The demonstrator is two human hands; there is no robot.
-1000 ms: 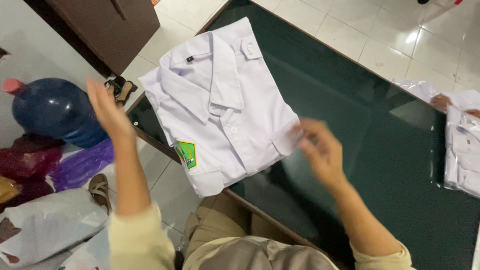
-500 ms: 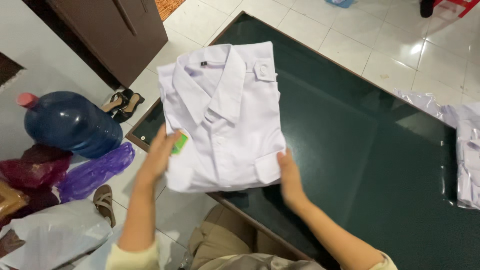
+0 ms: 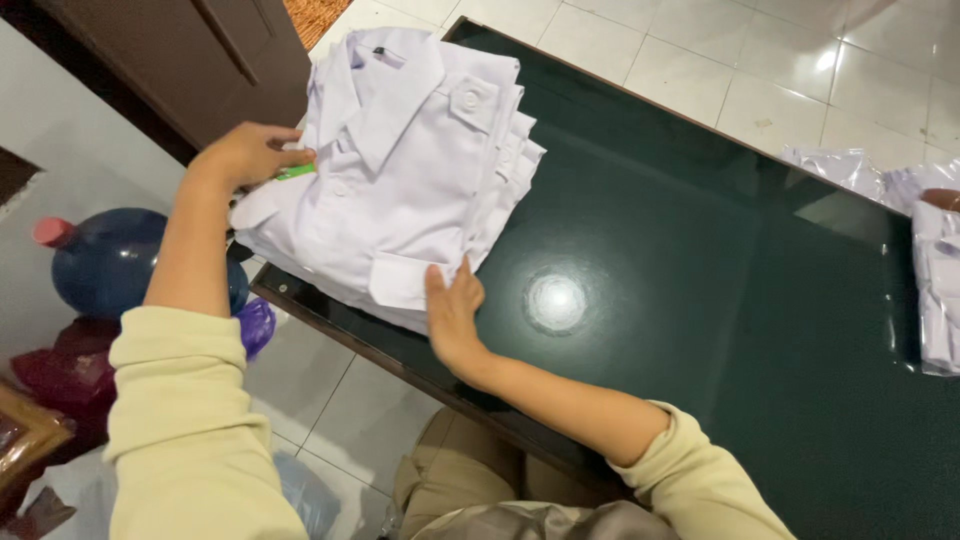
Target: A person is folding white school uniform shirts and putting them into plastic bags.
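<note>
A stack of folded white shirts lies on the near left corner of a dark green glass table. The top shirt shows a collar, a buttoned chest pocket and a green badge on its sleeve. My left hand rests on the stack's left side, fingers over the green badge. Against the stack's near right edge, by the pocket flap, my right hand presses flat. Both hands touch the shirts; neither closes around anything.
More white shirts in clear plastic lie at the table's right edge. On the floor at the left stand a blue water jug, purple and dark bags, and a brown wooden door. White floor tiles surround the table.
The shirt stack has shifted and turned toward the table's left corner. My left hand came down from the air onto the badge side. My right hand moved in against the near edge.
</note>
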